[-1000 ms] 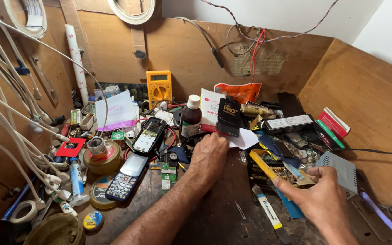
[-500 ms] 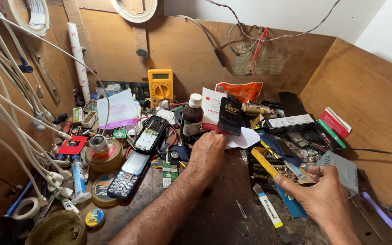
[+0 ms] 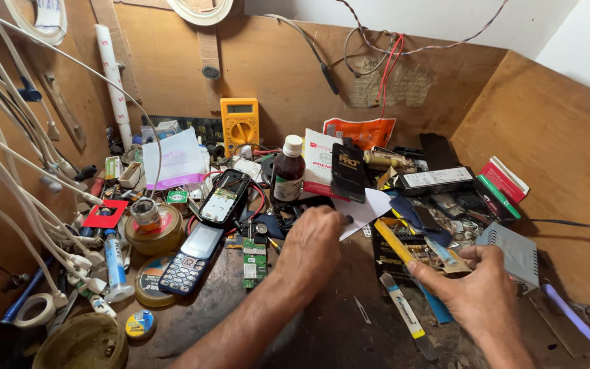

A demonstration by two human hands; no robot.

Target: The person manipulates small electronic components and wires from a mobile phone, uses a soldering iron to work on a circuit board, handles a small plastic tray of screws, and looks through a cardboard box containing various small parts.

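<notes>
Paper (image 3: 371,207), white and creased, is lying under the left hand (image 3: 315,242), whose curled fingers are pinching a small dark part; the right hand (image 3: 476,290) is gripping a thin flat strip (image 3: 445,257).

1. The tabletop (image 3: 322,335) at lower centre is dark, worn, matt wood.
2. The walls (image 3: 554,143) are rough brown board.
3. The bottle (image 3: 287,172) at centre is glossy brown with a white plastic cap.
4. The multimeter (image 3: 240,123) is matt yellow plastic.
5. The white sheet (image 3: 370,208) by the left hand (image 3: 315,246) looks like smooth paper.
6. The phone (image 3: 191,258) at lower left has a glossy screen.
</notes>
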